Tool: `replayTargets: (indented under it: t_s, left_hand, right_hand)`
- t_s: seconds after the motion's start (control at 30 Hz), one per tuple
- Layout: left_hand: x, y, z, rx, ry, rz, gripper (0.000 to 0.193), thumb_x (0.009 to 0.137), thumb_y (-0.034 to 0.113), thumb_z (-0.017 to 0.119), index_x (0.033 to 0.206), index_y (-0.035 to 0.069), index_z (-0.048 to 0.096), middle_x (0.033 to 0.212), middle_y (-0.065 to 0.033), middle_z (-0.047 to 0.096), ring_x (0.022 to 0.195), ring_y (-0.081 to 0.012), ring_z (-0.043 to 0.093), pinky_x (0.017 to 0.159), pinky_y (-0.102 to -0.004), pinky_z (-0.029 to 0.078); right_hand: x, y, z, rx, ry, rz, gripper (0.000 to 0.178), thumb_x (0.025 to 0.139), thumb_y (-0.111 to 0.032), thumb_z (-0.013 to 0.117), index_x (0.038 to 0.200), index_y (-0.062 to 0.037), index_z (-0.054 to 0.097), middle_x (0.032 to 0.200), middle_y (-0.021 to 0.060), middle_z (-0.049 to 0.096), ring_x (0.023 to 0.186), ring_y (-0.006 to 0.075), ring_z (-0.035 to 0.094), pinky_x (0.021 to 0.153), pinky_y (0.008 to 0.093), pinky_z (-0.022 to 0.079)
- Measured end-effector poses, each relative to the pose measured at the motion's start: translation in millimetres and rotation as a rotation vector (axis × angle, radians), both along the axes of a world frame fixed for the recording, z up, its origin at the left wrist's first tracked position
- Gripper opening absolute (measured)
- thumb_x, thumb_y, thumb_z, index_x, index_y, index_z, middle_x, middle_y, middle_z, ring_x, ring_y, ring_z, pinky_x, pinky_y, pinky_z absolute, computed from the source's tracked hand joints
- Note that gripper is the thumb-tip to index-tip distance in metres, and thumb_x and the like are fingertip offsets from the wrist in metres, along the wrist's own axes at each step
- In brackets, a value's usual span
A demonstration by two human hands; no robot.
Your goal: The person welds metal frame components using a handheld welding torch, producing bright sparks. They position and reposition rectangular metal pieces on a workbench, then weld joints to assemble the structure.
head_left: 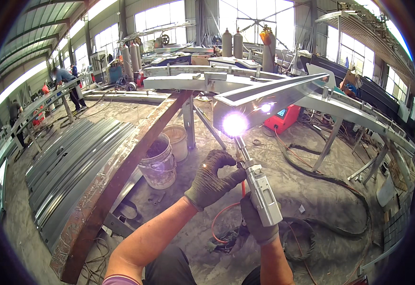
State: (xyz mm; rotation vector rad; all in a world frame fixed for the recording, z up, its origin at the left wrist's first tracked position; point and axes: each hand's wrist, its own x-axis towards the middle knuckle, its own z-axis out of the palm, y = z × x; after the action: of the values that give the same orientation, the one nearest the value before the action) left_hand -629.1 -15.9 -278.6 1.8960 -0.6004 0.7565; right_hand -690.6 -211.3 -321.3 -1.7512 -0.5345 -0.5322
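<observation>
Handheld welding at the end of a steel beam, seen from above. The right hand [259, 223], gloved, is clenched round the grey body of the welding gun [260, 190], low on the handle so that the long barrel can be aimed upward. The left hand [213, 179], also gloved, curls its fingers [219, 159] about the barrel just below the nozzle, apparently to brace the tip against wander. The tip meets the end face of the grey steel beam [264, 97], where a bright arc [234, 124] flares at the lower corner. An orange hose [221, 213] loops from the gun toward the concrete floor [312, 190]. Two buckets [162, 161] stand beside the rusty girder [122, 175] on the person's left, clear of the arc; a red welding machine [283, 118] sits beyond the beam.
</observation>
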Motion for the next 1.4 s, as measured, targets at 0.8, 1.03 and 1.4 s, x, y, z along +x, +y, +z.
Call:
replayTargets:
  t_s: [0.8,1.03,1.4]
  left_hand:
    - [0.2,-0.1,-8.0,-0.078,0.120,-0.055,0.043,0.089,0.035,0.093,0.112,0.004,0.073,0.113,-0.0101,0.066,0.107,-0.0229,0.065,0.096,-0.0384,0.054]
    - [-0.5,-1.2,-9.1,-0.073,0.142,-0.050,0.043,0.090,0.036,0.092,0.111,0.003,0.073,0.113,-0.0112,0.066,0.108,-0.0248,0.066,0.096,-0.0396,0.055]
    - [0.1,1.9,-12.3,-0.012,0.121,-0.040,0.044,0.091,0.038,0.091,0.112,0.004,0.073,0.114,-0.0107,0.065,0.108,-0.0241,0.065,0.096,-0.0388,0.054]
  right_hand:
    - [7.5,-4.7,-5.4,-0.271,-0.303,-0.132,0.008,0.094,0.004,0.075,0.091,-0.0030,0.073,0.071,0.0001,0.065,0.062,0.0085,0.064,0.054,0.0300,0.051]
    - [8.3,-7.9,-24.7,-0.416,-0.227,-0.178,0.012,0.082,-0.007,0.071,0.088,-0.0159,0.066,0.084,0.0030,0.058,0.075,0.0248,0.063,0.066,0.0390,0.051]
    - [15.4,-7.3,-37.1,-0.437,-0.293,-0.241,0.009,0.087,-0.001,0.073,0.090,-0.0097,0.070,0.077,0.0008,0.062,0.067,0.0168,0.064,0.060,0.0341,0.051]
